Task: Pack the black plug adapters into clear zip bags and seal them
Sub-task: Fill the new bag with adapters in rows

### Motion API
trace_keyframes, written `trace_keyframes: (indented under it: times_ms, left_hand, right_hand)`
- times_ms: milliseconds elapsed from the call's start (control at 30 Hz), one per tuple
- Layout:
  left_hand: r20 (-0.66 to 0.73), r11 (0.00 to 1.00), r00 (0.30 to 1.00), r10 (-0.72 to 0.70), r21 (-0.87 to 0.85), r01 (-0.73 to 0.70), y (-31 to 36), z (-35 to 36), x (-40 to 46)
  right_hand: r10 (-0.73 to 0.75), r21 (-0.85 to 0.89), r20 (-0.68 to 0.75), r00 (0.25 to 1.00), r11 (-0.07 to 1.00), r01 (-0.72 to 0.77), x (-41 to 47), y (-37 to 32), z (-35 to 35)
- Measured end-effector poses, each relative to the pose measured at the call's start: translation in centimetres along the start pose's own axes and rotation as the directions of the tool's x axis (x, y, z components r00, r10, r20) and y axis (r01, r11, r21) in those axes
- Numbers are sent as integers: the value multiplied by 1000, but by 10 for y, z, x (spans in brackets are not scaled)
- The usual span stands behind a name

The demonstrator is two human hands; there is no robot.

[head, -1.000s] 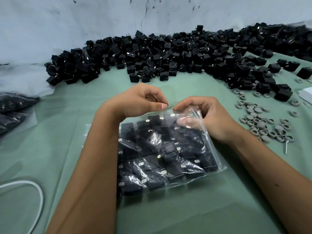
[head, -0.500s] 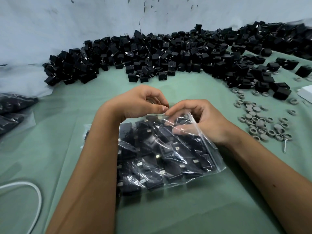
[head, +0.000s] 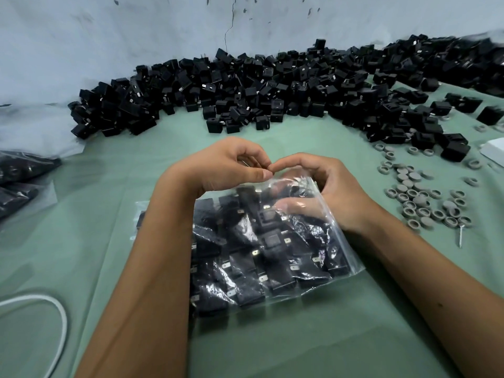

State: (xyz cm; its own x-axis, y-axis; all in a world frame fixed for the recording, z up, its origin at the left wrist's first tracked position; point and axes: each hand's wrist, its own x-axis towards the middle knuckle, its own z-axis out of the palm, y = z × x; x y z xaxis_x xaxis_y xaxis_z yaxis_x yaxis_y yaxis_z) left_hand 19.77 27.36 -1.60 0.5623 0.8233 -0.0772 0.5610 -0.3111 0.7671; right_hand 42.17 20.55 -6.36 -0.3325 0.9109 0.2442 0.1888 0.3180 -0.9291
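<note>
The clear bag (head: 272, 249), filled with black adapters (head: 275, 241), lies on the green tabletop (head: 313, 336) in front of the person. The left hand (head: 221, 166) and the right hand (head: 327, 186) both pinch the bag's far edge, fingertips touching. The loose adapter pile (head: 272, 88) lines the wall; grey caps (head: 420, 197) lie right. Bare tabletop lies between pile and bag.

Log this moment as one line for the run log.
step: sealing | left hand: pinching bag top | right hand: pinching bag top | bag: full of plugs
</note>
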Motion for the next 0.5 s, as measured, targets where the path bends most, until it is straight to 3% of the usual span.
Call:
trace_keyframes:
  times_ms: [100, 200, 267, 367, 433, 500]
  left_hand:
    - [-15, 1000, 1000, 5, 6, -5, 6, 5, 3]
    - [-32, 999, 999, 42, 14, -41, 15, 14, 7]
    - [-21, 998, 998, 60, 33, -60, 22, 23, 10]
    - [29, 995, 999, 23, 101, -26, 32, 39, 16]
    - [49, 990, 999, -10, 138, 3, 38, 48, 18]
    - [67, 985, 998, -6, 170, -5, 40, 56, 20]
  right_hand:
    - [67, 180, -75, 995, 982, -53, 0, 4, -15]
    - [173, 303, -328, 929, 950, -70, 6, 18, -33]
    - [205, 222, -513, 834, 970, -102, 13, 31, -43]
    - [180, 33, -611, 771, 979, -202, 34, 45, -49]
    - [68, -188, -579, 813, 959, -214, 58, 48, -46]
    - [-56, -483, -425, 903, 858, -174, 91, 53, -44]
